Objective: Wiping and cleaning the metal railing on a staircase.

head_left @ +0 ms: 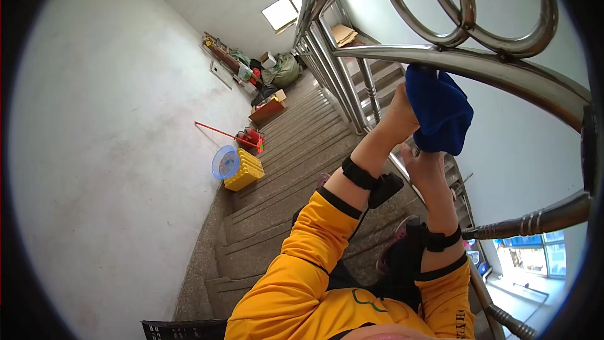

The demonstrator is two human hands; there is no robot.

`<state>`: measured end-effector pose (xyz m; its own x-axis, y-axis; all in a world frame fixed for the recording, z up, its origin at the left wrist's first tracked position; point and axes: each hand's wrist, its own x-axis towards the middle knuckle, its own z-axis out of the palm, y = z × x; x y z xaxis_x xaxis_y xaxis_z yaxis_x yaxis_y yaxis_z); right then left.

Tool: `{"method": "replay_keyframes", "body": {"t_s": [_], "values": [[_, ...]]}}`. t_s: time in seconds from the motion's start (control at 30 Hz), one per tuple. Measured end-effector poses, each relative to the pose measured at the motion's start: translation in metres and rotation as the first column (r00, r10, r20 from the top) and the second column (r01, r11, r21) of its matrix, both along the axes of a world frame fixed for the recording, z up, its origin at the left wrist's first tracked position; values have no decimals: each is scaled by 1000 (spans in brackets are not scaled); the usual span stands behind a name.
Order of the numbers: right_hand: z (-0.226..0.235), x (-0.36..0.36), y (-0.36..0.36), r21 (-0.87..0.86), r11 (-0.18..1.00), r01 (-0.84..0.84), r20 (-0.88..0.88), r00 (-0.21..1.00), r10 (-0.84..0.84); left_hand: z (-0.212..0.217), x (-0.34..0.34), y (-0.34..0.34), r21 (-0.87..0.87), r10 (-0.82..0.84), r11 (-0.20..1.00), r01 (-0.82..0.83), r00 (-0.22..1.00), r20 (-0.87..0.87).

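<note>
Orange sleeves [314, 258] sit closest to us, and from them our left hand [401, 113] reaches up and closes on a blue cloth [440, 110], pressing it against the steel railing [503, 69]. Just below that grip, our right hand [423, 167] touches the hanging lower edge of the cloth; we cannot tell whether its fingers close on it. Far beneath the grip, stairs [296, 151] descend past a yellow crate [245, 171].

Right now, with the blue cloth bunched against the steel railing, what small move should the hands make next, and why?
Probably slide the blue cloth along the shiny steel rail. The left hand presses it up against the rail's underside, the right hand holds its hanging end, and more rail runs to the right.
</note>
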<state>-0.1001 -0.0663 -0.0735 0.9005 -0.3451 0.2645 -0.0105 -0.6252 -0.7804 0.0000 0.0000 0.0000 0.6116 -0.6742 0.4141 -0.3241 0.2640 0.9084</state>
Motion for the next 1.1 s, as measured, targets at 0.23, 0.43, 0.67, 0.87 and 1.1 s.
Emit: {"method": "replay_keyframes", "body": {"t_s": [0.23, 0.43, 0.67, 0.87, 1.1], "values": [[5, 0, -1, -25, 999, -46, 60, 997, 48, -18, 7, 4, 32, -29, 999, 24, 985, 171], [-20, 9, -2, 11, 996, -86, 15, 996, 86, -31, -3, 3, -55, -52, 997, 52, 999, 3], [-41, 16, -1, -412, 901, 134, 334, 942, 13, -7, -38, -5, -195, 152, 967, -164, 986, -71], [-3, 3, 5, 53, 997, -49, 142, 989, 41, 25, -28, -6, -187, 263, 950, -252, 964, 35], [-3, 1, 4, -27, 999, 31, 29, 999, -30, -2, -2, -5, -80, 152, 987, -137, 961, 231]]}}
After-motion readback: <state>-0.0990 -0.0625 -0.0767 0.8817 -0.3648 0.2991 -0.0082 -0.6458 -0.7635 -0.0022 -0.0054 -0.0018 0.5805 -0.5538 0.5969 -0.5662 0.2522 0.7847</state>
